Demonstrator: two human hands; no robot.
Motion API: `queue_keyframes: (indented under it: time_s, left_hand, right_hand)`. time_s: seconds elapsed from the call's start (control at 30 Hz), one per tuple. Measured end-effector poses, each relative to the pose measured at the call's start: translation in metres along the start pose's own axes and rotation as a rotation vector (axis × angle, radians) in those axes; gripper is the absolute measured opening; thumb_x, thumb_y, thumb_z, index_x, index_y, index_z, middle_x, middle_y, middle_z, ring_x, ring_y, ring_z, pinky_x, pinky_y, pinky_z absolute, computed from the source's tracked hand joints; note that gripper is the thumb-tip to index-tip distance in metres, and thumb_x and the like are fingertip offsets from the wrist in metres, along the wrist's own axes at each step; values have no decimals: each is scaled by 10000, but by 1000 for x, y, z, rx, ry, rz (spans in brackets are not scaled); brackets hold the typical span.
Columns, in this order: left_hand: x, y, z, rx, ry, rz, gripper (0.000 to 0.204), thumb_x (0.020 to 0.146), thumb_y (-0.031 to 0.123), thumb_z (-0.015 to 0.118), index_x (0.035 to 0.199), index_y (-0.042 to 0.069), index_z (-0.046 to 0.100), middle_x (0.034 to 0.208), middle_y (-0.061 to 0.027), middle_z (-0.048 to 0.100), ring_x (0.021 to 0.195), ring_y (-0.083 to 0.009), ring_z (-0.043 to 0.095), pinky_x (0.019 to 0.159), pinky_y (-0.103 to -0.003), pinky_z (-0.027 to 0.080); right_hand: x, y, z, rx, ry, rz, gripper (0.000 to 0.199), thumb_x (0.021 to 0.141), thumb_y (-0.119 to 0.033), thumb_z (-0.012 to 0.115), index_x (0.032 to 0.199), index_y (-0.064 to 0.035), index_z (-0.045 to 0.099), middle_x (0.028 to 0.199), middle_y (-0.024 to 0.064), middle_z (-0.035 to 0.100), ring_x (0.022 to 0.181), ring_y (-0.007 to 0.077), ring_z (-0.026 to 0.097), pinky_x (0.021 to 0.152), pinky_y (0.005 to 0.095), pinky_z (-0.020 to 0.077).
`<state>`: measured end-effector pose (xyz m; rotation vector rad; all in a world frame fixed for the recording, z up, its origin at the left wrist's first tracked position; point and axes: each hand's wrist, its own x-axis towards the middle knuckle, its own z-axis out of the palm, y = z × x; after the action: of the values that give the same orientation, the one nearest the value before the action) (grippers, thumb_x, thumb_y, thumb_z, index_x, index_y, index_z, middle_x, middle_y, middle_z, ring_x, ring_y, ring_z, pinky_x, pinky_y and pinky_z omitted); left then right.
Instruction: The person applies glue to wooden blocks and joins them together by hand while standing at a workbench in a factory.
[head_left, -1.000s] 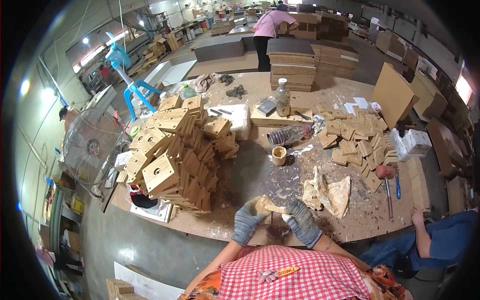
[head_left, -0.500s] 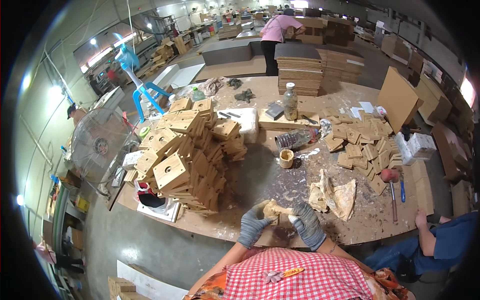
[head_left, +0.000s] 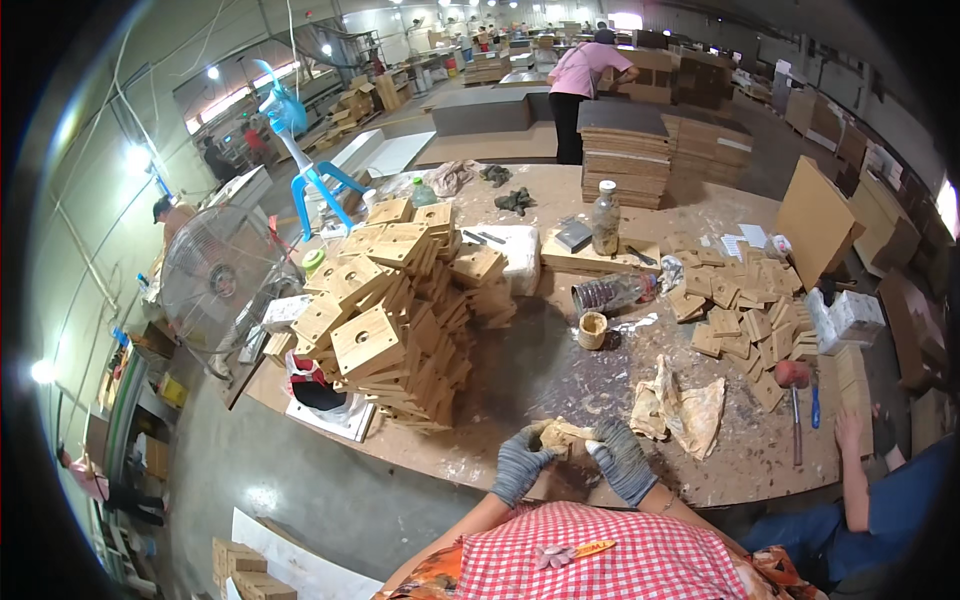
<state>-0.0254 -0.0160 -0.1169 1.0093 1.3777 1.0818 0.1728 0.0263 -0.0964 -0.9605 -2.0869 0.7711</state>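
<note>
Both my hands wear grey knit gloves and meet at the table's near edge. My left hand (head_left: 521, 463) is closed around a small wooden block, mostly hidden by a bunched tan rag (head_left: 563, 435). The fingers of my right hand (head_left: 622, 462) pinch the rag's right end. Ahead of my right hand, a stained tan cloth (head_left: 690, 412) lies crumpled on the table. A small crusted cup (head_left: 592, 331) stands beyond it, beside a clear plastic bottle (head_left: 612, 293) on its side. To the left rises a leaning heap of wooden blocks (head_left: 368, 341) with round holes.
Loose wooden pieces (head_left: 745, 310) spread over the table's right side, near a red-headed mallet (head_left: 794, 377) and a blue-handled tool (head_left: 815, 406). A fan (head_left: 220, 280) stands left. At the right, another person's hand (head_left: 848, 430) rests by the table edge. A capped jar (head_left: 606, 220) stands farther back.
The view has shifted, so the scene sits farther right and lower. My hands still hold the rag and block together; less of the block shows. The neighbour's hand has reached farther forward.
</note>
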Motion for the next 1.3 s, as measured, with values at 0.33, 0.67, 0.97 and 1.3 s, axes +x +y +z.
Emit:
queue_keyframes:
  time_s: [0.33, 0.67, 0.97, 1.3]
  left_hand:
    - [8, -23, 0, 24, 91, 177, 549, 714, 201, 808, 1193, 39, 593, 1078, -39, 654, 947, -104, 586, 854, -271, 492]
    - [5, -27, -8, 94, 81, 201, 498, 731, 247, 777, 1166, 63, 619, 1047, -65, 677, 923, -139, 625, 829, -285, 500]
    - [20, -33, -14, 279, 78, 45, 583, 708, 244, 799, 1208, 32, 585, 1080, -100, 666, 958, -173, 629, 855, -294, 500]
    - [8, -44, -24, 79, 49, -28, 663, 743, 152, 794, 1311, 14, 481, 1223, -101, 582, 1095, -164, 555, 943, -289, 462]
  right_hand:
    - [-15, 27, 2, 287, -8, 120, 289, 933, -286, 511, 1008, -23, 604, 862, 121, 604, 766, 240, 575, 733, 364, 477]
    - [-18, 79, 29, 269, 28, 193, 308, 929, -319, 523, 961, -23, 606, 807, 70, 589, 699, 183, 543, 664, 336, 459]
    - [32, 95, 15, 532, 4, 466, 295, 927, -310, 524, 966, -33, 614, 714, 55, 521, 656, 132, 487, 632, 307, 444]
    - [176, 162, -13, -323, 279, 263, 213, 865, -209, 535, 943, -47, 650, 913, 203, 638, 895, 374, 588, 831, 448, 459]
